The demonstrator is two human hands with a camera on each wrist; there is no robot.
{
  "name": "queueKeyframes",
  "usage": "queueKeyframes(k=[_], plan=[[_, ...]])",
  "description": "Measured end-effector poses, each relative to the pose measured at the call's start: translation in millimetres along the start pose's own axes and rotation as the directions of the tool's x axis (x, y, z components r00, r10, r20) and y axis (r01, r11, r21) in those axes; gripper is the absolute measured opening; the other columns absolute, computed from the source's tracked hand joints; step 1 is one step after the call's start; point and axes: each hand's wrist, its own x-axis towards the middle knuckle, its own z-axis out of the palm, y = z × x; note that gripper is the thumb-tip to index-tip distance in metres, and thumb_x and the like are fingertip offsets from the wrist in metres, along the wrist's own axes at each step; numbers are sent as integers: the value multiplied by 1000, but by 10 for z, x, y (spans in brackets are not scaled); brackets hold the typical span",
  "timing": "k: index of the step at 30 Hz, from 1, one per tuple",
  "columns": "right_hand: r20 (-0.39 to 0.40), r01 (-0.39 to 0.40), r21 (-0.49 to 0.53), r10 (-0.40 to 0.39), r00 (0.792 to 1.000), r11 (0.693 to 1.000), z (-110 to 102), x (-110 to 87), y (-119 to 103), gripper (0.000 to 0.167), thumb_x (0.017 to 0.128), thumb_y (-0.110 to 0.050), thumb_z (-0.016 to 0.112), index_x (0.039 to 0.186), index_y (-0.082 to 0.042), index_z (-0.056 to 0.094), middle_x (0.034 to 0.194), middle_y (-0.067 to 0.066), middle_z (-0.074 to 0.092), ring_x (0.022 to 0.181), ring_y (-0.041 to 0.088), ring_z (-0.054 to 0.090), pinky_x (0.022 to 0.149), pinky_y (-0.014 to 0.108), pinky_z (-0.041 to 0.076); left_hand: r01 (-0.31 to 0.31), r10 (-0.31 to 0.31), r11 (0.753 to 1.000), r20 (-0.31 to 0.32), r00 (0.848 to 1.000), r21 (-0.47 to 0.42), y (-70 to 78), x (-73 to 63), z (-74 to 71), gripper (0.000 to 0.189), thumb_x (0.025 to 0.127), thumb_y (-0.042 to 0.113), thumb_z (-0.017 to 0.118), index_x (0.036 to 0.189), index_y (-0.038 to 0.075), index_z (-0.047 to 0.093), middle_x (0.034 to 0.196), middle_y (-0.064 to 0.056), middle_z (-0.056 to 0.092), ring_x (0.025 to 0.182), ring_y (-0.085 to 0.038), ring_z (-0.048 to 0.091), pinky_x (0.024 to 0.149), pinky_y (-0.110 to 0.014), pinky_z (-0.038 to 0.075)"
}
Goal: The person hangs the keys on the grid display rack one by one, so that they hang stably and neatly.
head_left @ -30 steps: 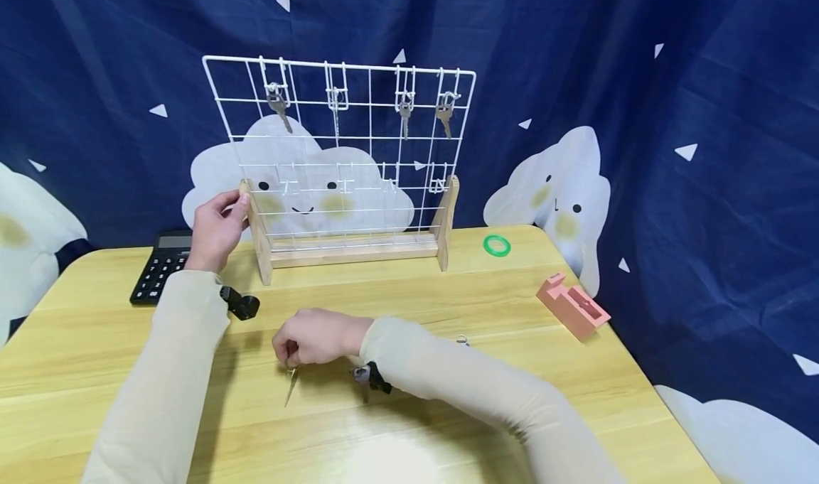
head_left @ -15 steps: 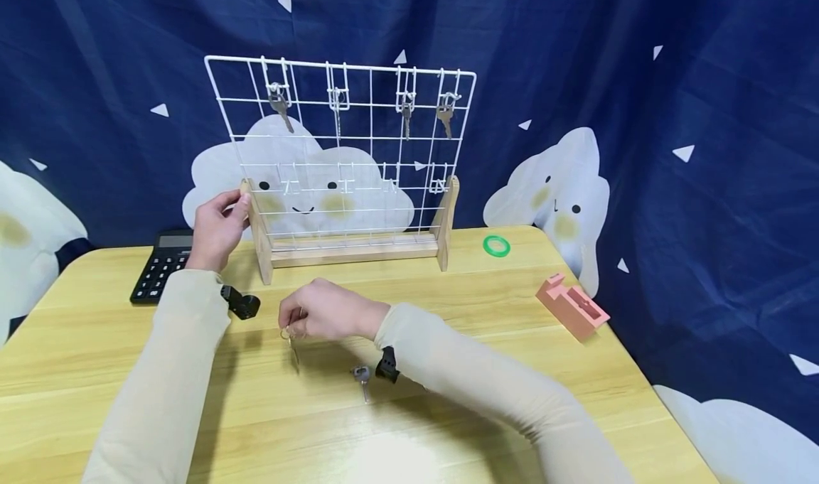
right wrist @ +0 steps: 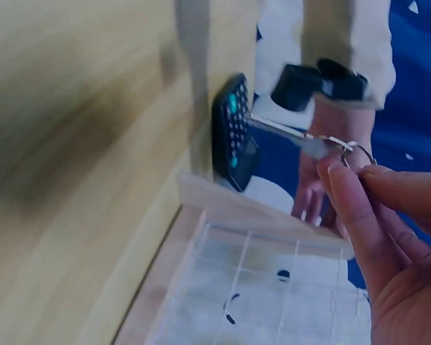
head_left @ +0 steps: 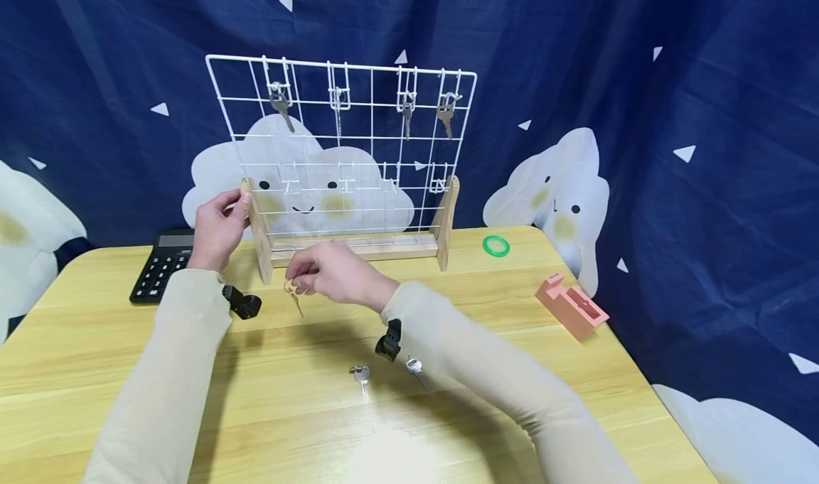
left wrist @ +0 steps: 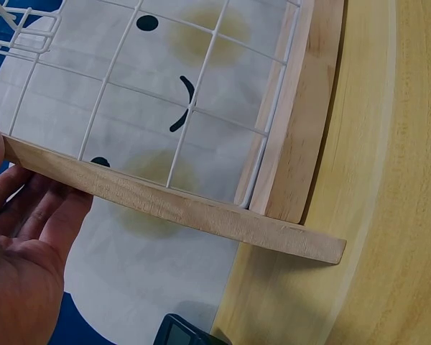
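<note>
My left hand point(head_left: 217, 229) grips the top of the left wooden upright point(head_left: 259, 239) of a white wire grid rack point(head_left: 371, 137). In the left wrist view, fingers pass under that upright point(left wrist: 165, 201), and the thumb is partly cut off. My right hand point(head_left: 335, 274) pinches a key ring point(right wrist: 365, 151) between thumb and fingers. A key point(head_left: 296, 303) dangles from the ring above the table, in front of the rack. Several keys, such as a silver one point(head_left: 280, 106), hang on hooks along the rack's upper row. Below them is another row of hooks point(head_left: 438, 185).
Two more keys lie on the table: one key point(head_left: 362, 377) near the middle, another key point(head_left: 417, 372) beside the right forearm. A calculator point(head_left: 160, 267) sits left of the rack. Rightward are a green ring point(head_left: 496, 246) and a pink block-shaped holder point(head_left: 571, 306). A dark blue curtain hangs behind.
My right hand has lifted the key off the table and carried it forward toward the rack. Two loose keys behind it have come into fuller view. My left hand stays on the upright.
</note>
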Motion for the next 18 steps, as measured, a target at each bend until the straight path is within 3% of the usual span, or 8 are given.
queueKeyframes(k=[11, 18], plan=[[-143, -58, 190, 86, 986, 980, -268, 128, 57, 9, 92, 8, 63, 97, 4, 71, 84, 7, 70, 75, 12, 68, 70, 19, 58, 12, -12, 1000, 4, 1000, -9, -4, 18, 23, 54, 104, 34, 45, 145, -1, 45, 137, -21, 49, 120, -24, 53, 101, -34, 48], [-226, -21, 131, 50, 973, 991, -330, 201, 79, 9, 93, 5, 64, 96, 2, 72, 83, 5, 70, 77, 15, 68, 67, 18, 56, 17, -16, 1000, 7, 1000, -22, 3, 13, 0, 54, 104, 34, 47, 144, -2, 46, 137, -21, 49, 120, -25, 52, 101, -35, 48]])
